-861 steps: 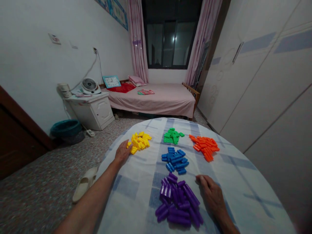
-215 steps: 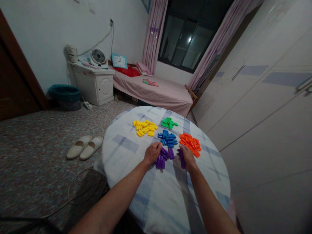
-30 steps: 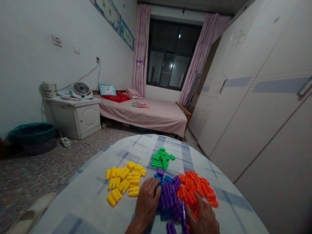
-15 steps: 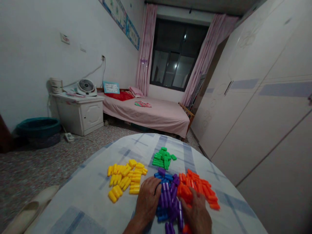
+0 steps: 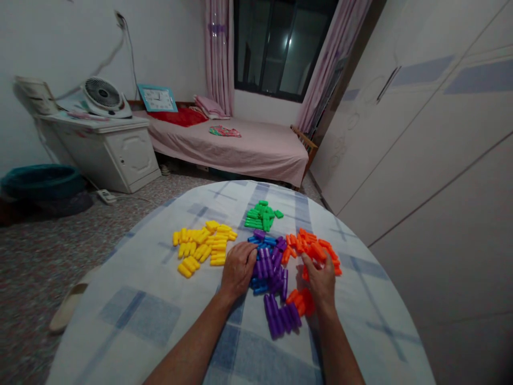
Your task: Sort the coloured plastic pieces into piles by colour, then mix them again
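My left hand lies palm down with fingers curled against the left side of a mixed heap of purple pieces and blue pieces. My right hand rests on the orange pieces, its fingers bent over them. More purple pieces and a few orange ones lie between my wrists. The yellow pile sits left of my left hand, and the green pile lies farther back. All of it rests on a round table with a checked cloth.
The table edge drops to a speckled floor with a slipper. A white cabinet with a fan stands at the left, a pink bed behind, and wardrobe doors close on the right.
Both hands have pushed the purple, blue and orange pieces together into one mixed heap. A clump of purple and orange pieces now lies between my wrists. The camera has tilted down.
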`<state>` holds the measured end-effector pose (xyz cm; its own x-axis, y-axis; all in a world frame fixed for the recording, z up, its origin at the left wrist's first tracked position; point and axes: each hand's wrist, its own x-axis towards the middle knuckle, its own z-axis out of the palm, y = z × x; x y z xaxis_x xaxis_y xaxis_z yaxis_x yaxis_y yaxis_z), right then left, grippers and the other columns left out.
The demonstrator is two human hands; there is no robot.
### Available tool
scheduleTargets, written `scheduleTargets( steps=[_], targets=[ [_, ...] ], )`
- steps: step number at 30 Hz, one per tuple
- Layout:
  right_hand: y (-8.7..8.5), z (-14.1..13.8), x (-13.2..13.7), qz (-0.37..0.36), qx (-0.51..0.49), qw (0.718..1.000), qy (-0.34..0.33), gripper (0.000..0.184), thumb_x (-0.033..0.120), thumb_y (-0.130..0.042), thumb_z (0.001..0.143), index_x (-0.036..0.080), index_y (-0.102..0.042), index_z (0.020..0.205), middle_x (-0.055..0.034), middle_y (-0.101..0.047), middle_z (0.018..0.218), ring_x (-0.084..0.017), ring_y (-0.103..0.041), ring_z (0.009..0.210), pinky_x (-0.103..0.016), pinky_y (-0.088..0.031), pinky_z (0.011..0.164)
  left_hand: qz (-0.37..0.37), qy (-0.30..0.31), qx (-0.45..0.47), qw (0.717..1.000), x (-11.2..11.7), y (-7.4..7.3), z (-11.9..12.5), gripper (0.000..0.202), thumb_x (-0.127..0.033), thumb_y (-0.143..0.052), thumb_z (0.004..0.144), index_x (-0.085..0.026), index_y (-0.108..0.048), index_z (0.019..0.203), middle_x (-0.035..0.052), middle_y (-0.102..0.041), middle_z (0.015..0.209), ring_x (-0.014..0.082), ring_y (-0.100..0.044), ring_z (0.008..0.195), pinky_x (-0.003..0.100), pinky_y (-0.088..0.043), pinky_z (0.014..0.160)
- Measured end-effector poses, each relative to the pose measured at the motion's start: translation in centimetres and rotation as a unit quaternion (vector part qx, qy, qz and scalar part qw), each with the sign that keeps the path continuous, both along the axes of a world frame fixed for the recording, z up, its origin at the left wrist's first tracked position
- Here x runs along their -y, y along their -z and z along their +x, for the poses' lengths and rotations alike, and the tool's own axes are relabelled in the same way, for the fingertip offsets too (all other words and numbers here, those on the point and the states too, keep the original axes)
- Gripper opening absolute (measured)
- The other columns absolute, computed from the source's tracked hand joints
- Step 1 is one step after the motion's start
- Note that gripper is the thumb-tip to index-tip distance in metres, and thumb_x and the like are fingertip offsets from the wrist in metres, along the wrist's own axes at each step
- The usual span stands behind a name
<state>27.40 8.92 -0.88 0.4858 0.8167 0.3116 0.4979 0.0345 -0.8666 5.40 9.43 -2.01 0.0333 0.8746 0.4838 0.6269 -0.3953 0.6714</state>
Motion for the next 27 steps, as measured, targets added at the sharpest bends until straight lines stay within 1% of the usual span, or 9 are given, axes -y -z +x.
scheduleTargets(
  steps=[2, 5, 7, 9, 13, 17, 21, 25, 27],
  targets=[
    [-0.9, -1.1, 0.0, 0.011, -0.034, 0.999, -0.01, 0.06, 0.05, -0.058, 0.074, 0.017, -0.051, 0.124, -0.0086, -0.062, 0.106, -0.023, -0.059, 0.095, -0.038, -0.049, 0.081, 0.0, 0.001, 0.002, 1.0, 0.0, 0.0, 0.0, 0.034, -0.032, -0.036, 0.096, -0.019, -0.064, 0.11, 0.0059, -0.067, 0.109, 0.0194, -0.056, 0.108, 0.042, -0.041, 0.101],
    [-2.2, -3.0, 0.1, 0.043, 0.0, 0.996, -0.072, 0.062, 0.048, -0.06, 0.075, 0.018, -0.049, 0.128, -0.0109, -0.055, 0.123, -0.024, -0.051, 0.114, -0.04, -0.044, 0.094, -0.001, -0.003, 0.013, 1.0, 0.0, -0.1, 0.0, 0.034, -0.033, -0.035, 0.096, -0.019, -0.064, 0.109, 0.006, -0.067, 0.109, 0.0198, -0.056, 0.108, 0.042, -0.041, 0.101],
    [-2.6, -3.9, 0.2, 0.053, 0.016, 0.99, -0.131, 0.061, 0.046, -0.058, 0.078, 0.02, -0.046, 0.132, -0.0112, -0.049, 0.131, -0.023, -0.049, 0.117, -0.04, -0.043, 0.096, -0.008, -0.008, 0.024, 1.0, 0.0, -0.3, 0.1, 0.035, -0.033, -0.035, 0.096, -0.018, -0.063, 0.109, 0.0069, -0.066, 0.11, 0.0201, -0.057, 0.108, 0.042, -0.042, 0.1],
    [-2.5, -3.8, 0.1, 0.067, 0.038, 0.986, -0.147, 0.056, 0.045, -0.052, 0.083, 0.02, -0.045, 0.133, -0.0114, -0.049, 0.131, -0.022, -0.05, 0.116, -0.04, -0.043, 0.096, -0.016, -0.016, 0.037, 0.999, 0.0, -0.4, 0.1, 0.035, -0.032, -0.035, 0.096, -0.016, -0.062, 0.112, 0.0082, -0.066, 0.112, 0.0202, -0.057, 0.108, 0.042, -0.042, 0.1],
    [-1.1, -1.3, -0.3, 0.079, 0.192, 0.978, -0.005, 0.055, 0.048, -0.044, 0.086, 0.015, -0.049, 0.13, -0.0167, -0.047, 0.133, -0.028, -0.04, 0.126, -0.05, -0.033, 0.103, -0.017, -0.028, 0.044, 0.998, 0.0, -0.3, 0.2, 0.035, -0.033, -0.037, 0.095, -0.016, -0.06, 0.115, 0.0091, -0.064, 0.114, 0.0203, -0.056, 0.11, 0.041, -0.043, 0.1],
    [0.9, 1.2, -0.7, -0.035, 0.288, 0.95, 0.113, 0.066, 0.056, -0.042, 0.084, 0.016, -0.044, 0.136, -0.0191, -0.039, 0.14, -0.035, -0.033, 0.129, -0.057, -0.031, 0.099, -0.013, -0.023, 0.034, 0.999, -0.2, 0.2, 0.2, 0.035, -0.034, -0.036, 0.095, -0.017, -0.06, 0.115, 0.0086, -0.064, 0.114, 0.0204, -0.057, 0.108, 0.042, -0.043, 0.1],
    [1.8, 1.4, -0.8, -0.087, 0.345, 0.93, 0.092, 0.065, 0.057, -0.043, 0.083, 0.018, -0.045, 0.136, -0.0161, -0.041, 0.14, -0.035, -0.032, 0.13, -0.054, -0.031, 0.1, -0.01, -0.02, 0.03, 0.999, -0.2, 0.2, 0.1, 0.035, -0.034, -0.036, 0.096, -0.017, -0.061, 0.113, 0.0078, -0.065, 0.112, 0.0203, -0.056, 0.108, 0.042, -0.043, 0.1],
    [1.3, 0.6, -0.8, -0.083, 0.367, 0.926, 0.042, 0.052, 0.051, -0.045, 0.084, 0.021, -0.056, 0.125, -0.0139, -0.047, 0.133, -0.031, -0.041, 0.122, -0.05, -0.036, 0.095, -0.009, -0.021, 0.023, 0.999, -0.1, 0.0, 0.1, 0.035, -0.034, -0.036, 0.096, -0.018, -0.063, 0.111, 0.0074, -0.065, 0.112, 0.0197, -0.056, 0.109, 0.041, -0.042, 0.101],
    [1.0, 0.3, -0.7, -0.063, 0.354, 0.932, 0.051, 0.049, 0.05, -0.047, 0.083, 0.021, -0.058, 0.122, -0.013, -0.051, 0.128, -0.03, -0.044, 0.117, -0.05, -0.037, 0.093, -0.008, -0.022, 0.022, 0.999, 0.0, -0.1, 0.1, 0.034, -0.034, -0.037, 0.096, -0.018, -0.063, 0.11, 0.0074, -0.065, 0.112, 0.0195, -0.057, 0.109, 0.04, -0.042, 0.101]
  ],
)
